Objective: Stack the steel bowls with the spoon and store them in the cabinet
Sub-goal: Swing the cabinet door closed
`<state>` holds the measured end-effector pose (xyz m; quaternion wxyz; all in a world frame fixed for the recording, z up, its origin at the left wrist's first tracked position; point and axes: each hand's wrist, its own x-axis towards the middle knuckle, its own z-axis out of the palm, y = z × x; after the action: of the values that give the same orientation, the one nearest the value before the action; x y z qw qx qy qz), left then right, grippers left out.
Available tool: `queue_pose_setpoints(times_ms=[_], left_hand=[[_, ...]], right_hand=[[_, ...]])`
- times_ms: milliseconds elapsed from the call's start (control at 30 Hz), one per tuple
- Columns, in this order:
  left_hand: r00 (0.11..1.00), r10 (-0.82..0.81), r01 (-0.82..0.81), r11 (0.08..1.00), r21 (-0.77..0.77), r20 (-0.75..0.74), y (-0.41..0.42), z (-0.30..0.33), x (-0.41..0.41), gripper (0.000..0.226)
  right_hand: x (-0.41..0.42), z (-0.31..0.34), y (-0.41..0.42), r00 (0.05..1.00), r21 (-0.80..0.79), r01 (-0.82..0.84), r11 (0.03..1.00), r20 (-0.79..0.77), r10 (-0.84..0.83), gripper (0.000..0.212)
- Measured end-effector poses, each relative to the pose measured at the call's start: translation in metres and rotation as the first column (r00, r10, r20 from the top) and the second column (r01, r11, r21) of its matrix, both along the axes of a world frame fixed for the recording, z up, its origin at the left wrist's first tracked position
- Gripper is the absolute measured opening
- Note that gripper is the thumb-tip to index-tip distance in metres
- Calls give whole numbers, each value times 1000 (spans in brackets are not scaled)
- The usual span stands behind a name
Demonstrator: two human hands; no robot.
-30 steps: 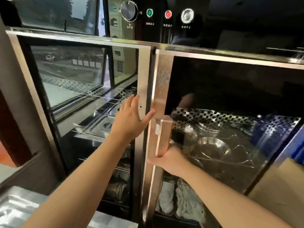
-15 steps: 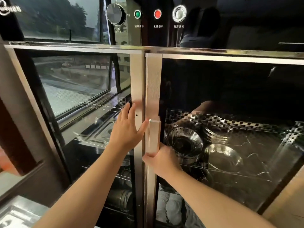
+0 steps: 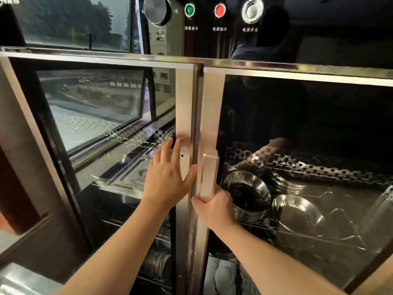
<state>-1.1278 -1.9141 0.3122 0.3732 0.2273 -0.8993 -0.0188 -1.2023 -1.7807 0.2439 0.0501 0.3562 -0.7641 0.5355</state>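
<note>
We are gripping handle (image 3: 209, 174) with right hand (image 3: 214, 206), fist clamped at its lower end; handle running vertical. Left hand (image 3: 167, 179) lying flat, fingers spread, on left door stile (image 3: 184, 103). Bowls (image 3: 247, 194) sitting inside cabinet (image 3: 297, 69), right of handle, behind glass. Spoon not visible.

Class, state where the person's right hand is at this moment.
In the head view, the right hand grips the lower end of the right door's handle, just right of the left hand.

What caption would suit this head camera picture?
Left hand flat on the left door frame, right hand gripping the right door's handle; steel bowls visible behind glass.
</note>
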Motion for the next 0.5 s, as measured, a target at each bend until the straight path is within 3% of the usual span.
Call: queue_pose_setpoints(times_ms=[67,167,267,333,500], left_hand=[[1000,-4,4,1000,0,6,-2,-1,-1,81],[1000,-1,1,1000,-9,11,-2,0,0,81],[1000,-5,6,1000,-12,21,2,1,2,82],[1000,1,-1,1000,-10,30,3,3,4,83],[992,-23,19,999,29,125,7,14,14,86]], right_hand=[[-7,-5,-5,1000,-21,17,1000,13,-17,30],[-8,-7,-8,999,-55,10,998,-39,-12,11],[-8,-10,-7,997,-92,16,996,-72,-23,40],[-8,-8,-5,994,-41,23,999,-110,-27,43],[-4,2,9,978,163,64,985,-209,-29,28]])
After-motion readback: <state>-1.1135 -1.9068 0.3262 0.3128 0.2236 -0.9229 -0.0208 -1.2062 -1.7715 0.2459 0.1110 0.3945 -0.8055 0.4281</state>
